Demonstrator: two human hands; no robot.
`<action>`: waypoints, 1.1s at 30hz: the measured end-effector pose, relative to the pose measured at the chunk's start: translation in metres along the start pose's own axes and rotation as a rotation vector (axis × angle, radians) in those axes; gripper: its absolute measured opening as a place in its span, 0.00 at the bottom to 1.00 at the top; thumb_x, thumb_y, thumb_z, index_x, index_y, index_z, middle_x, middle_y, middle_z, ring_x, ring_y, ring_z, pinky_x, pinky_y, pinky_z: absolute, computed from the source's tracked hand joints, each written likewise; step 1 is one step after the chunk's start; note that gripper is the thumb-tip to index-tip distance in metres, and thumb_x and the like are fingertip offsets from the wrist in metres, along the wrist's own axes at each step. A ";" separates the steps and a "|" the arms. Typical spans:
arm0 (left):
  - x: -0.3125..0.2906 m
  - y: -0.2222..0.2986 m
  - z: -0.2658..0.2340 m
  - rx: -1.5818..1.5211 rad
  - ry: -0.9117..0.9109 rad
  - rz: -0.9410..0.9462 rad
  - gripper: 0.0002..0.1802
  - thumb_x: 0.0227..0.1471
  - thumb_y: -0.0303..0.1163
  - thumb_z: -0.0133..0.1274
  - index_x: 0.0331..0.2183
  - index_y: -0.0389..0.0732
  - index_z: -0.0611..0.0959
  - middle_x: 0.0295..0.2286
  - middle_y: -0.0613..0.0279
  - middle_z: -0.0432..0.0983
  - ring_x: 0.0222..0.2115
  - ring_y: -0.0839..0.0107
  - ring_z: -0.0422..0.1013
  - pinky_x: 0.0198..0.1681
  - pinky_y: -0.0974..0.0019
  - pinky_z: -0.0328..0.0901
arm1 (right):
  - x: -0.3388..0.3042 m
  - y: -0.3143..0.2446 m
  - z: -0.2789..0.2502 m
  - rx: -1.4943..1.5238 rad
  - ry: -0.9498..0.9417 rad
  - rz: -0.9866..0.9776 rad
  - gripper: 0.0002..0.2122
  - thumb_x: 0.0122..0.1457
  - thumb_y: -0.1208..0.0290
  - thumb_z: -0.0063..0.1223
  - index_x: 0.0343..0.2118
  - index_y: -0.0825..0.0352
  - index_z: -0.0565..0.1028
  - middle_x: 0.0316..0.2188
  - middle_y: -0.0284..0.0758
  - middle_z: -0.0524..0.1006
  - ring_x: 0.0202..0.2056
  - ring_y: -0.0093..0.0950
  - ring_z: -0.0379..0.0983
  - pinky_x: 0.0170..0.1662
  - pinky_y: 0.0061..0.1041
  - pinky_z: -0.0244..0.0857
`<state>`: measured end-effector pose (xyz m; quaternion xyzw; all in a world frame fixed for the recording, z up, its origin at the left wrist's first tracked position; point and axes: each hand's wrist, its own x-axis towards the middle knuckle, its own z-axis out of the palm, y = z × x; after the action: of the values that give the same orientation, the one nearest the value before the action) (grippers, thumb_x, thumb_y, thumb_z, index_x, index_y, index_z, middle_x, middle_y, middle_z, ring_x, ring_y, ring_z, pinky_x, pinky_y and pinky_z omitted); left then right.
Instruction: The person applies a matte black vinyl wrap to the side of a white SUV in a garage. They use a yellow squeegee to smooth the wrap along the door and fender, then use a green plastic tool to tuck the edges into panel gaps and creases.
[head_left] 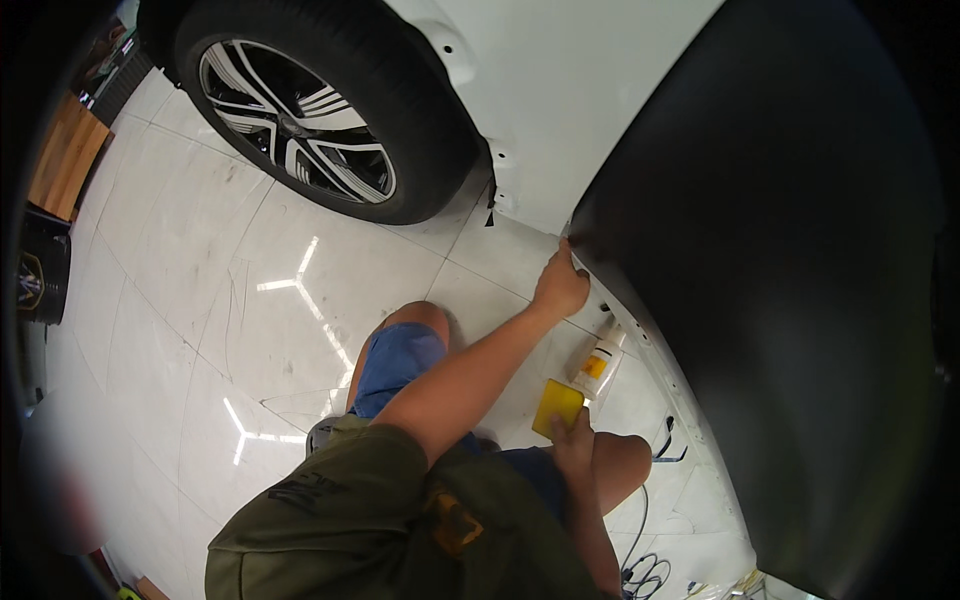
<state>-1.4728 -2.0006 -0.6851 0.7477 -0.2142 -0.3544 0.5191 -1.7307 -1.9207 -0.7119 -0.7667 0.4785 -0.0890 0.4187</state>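
My left hand (562, 285) reaches up to the lower front corner of a matte black car panel (760, 250), where it meets the white bodywork (560, 110). One finger is stretched to the seam while the others are curled; whether anything is between them is hidden. Lower down, near my right knee, my right hand (573, 440) grips a flat yellow rectangular squeegee (558, 405). Just beyond the squeegee, a clear bottle with a yellow label (597, 366) is on the pale tiled floor, close under the panel's lower edge.
A car wheel (290, 125) with a black tyre stands at the upper left. The white sill (690, 420) runs down along the black panel. A dark cable (645, 575) lies coiled at the bottom. A black bucket (42, 270) and a wooden box (70, 155) are at the far left.
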 end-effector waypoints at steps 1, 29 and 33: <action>-0.005 0.000 0.003 0.026 0.033 0.034 0.40 0.54 0.31 0.49 0.64 0.30 0.54 0.57 0.36 0.63 0.58 0.46 0.63 0.60 0.58 0.58 | 0.001 0.000 -0.001 0.001 -0.008 0.007 0.14 0.62 0.68 0.53 0.42 0.72 0.66 0.31 0.54 0.78 0.35 0.51 0.78 0.37 0.40 0.71; -0.016 0.039 -0.022 -0.097 0.309 0.256 0.26 0.59 0.34 0.49 0.52 0.24 0.73 0.44 0.41 0.78 0.44 0.60 0.76 0.48 0.66 0.66 | 0.009 0.006 0.001 -0.104 -0.096 -0.016 0.18 0.61 0.61 0.51 0.45 0.71 0.66 0.31 0.58 0.77 0.36 0.58 0.74 0.39 0.50 0.67; -0.019 0.053 -0.028 -0.145 0.220 0.201 0.28 0.57 0.35 0.49 0.53 0.24 0.72 0.45 0.33 0.74 0.48 0.48 0.72 0.50 0.60 0.66 | 0.008 0.005 0.001 -0.070 -0.061 -0.050 0.14 0.59 0.66 0.53 0.41 0.71 0.67 0.31 0.55 0.77 0.35 0.55 0.75 0.38 0.47 0.68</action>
<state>-1.4614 -1.9897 -0.6240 0.7174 -0.2035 -0.2314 0.6249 -1.7290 -1.9274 -0.7185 -0.7950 0.4489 -0.0593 0.4036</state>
